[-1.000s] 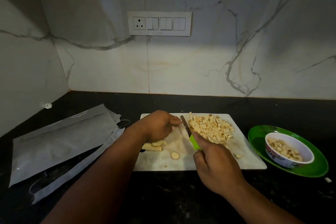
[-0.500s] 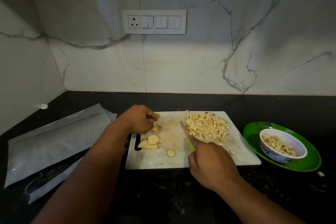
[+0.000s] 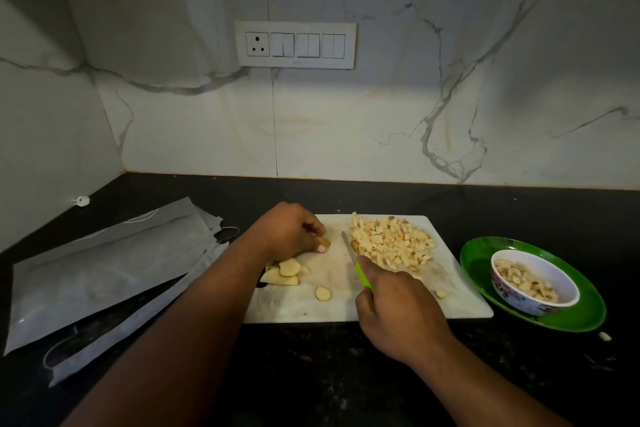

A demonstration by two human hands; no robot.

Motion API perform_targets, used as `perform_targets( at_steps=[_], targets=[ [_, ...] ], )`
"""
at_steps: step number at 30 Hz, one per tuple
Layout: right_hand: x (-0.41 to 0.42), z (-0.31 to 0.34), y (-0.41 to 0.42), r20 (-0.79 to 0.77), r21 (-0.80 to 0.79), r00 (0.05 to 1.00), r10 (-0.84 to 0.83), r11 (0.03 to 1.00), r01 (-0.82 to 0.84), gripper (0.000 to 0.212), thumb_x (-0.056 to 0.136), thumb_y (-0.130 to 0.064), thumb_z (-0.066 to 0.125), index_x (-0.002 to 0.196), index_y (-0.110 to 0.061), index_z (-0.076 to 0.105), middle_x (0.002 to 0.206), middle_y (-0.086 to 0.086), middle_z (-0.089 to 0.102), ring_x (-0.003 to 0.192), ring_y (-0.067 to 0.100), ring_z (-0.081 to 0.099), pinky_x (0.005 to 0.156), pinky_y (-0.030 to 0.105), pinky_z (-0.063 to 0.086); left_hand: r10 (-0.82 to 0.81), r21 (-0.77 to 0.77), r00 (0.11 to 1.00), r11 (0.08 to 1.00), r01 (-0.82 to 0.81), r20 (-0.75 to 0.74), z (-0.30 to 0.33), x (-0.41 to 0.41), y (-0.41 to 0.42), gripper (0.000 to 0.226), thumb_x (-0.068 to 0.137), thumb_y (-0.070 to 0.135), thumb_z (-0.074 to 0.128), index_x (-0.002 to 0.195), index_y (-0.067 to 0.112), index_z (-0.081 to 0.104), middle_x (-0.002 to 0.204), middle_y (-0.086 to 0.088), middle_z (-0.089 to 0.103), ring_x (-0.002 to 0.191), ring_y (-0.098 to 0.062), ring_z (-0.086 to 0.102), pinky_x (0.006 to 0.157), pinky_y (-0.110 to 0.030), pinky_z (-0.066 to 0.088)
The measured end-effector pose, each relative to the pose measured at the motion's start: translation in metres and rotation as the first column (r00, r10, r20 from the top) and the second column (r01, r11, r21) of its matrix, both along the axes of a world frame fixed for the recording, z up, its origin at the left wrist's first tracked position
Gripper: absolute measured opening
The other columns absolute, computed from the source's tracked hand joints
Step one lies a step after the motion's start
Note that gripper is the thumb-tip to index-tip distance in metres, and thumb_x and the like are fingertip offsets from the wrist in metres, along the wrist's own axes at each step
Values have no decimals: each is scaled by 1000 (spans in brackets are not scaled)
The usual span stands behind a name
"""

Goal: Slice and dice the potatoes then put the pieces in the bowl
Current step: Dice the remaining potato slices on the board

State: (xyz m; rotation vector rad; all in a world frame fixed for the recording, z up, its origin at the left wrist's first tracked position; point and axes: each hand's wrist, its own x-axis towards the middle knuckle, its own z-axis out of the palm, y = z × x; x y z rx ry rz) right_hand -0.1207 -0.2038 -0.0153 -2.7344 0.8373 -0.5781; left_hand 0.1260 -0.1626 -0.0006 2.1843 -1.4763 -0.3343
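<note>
1. Cutting board [image 3: 304,308] lies on the dark tabletop [image 3: 311,374], mid-width and nearer the back wall than the front edge.
2. Left hand [image 3: 287,230] sits over the board's back-left corner. Fingers curled, pinching a small potato piece [image 3: 322,242] against the board.
3. Right hand [image 3: 398,308] is at the board's front edge, fingers wrapped around the green handle of the knife [image 3: 355,265]. The blade points toward the back wall, with its tip just left of the diced pile.
4. Diced potato pile [image 3: 391,241] covers the board's back-right area, touching the blade side.
5. Potato slices [image 3: 284,272] are stacked near the board's left edge, just in front of the left hand. One round slice [image 3: 322,294] lies apart, toward the board's front edge, and one loose cube [image 3: 441,294] lies near the front-right corner.
6. Bowl [image 3: 535,282] stands on a green plate [image 3: 485,263] on the tabletop, just right of the board. It's partly filled with diced potato.
7. Grey bags [image 3: 104,274] lie flat on the left side of the tabletop, reaching its left edge.
8. A stray potato bit [image 3: 605,336] lies on the tabletop just in front of and to the right of the plate.
9. A switch panel [image 3: 295,44] is on the back wall above the board.
</note>
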Motion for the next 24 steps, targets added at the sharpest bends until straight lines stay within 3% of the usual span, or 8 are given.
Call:
perform_targets(
  at_steps=[7, 13, 16, 20, 24],
  targets=[
    [2, 1, 1, 16, -27, 1000, -22, 999, 23, 56, 95, -36, 42, 150, -31, 39, 116, -4, 68, 102, 15, 61, 84, 28, 47, -27, 37, 1000, 999, 28, -12, -1, 10, 6, 26, 91, 25, 80, 116, 31, 78, 113, 19, 71, 108, 0, 62, 104, -27, 49],
    [10, 1, -5, 58, -78, 997, -49, 996, 53, 56, 91, -34, 48, 146, -32, 42, 118, -6, 66, 104, 17, 62, 84, 31, 50, -9, -5, 998, 1000, 9, -64, -3, -3, 0, 23, 85, 32, 85, 107, 31, 80, 102, 17, 73, 98, -1, 66, 87, -19, 51],
    [13, 2, -7, 68, -78, 996, -65, 994, 70, 48, 94, -30, 48, 143, -33, 46, 117, -5, 67, 103, 17, 63, 85, 31, 50, 18, -5, 997, 1000, -19, -81, -4, -7, -2, 22, 85, 30, 85, 106, 31, 78, 101, 17, 73, 96, -3, 67, 86, -19, 53],
    [15, 5, -8, 27, -35, 998, -60, 998, 61, 55, 93, -21, 48, 147, -32, 43, 121, -3, 66, 108, 18, 62, 90, 30, 50, 32, -16, 996, 999, -33, -87, -4, -8, 0, 25, 87, 30, 84, 111, 28, 79, 104, 18, 73, 98, -3, 66, 82, -15, 48],
    [18, 8, -5, -29, -14, 998, -49, 999, 49, 59, 94, -18, 46, 152, -28, 38, 124, 0, 64, 111, 18, 60, 92, 29, 48, 33, 6, 999, 999, -32, -34, -2, -12, -1, 23, 90, 24, 81, 113, 26, 80, 109, 13, 77, 99, -5, 68, 94, -23, 55]
  ],
)
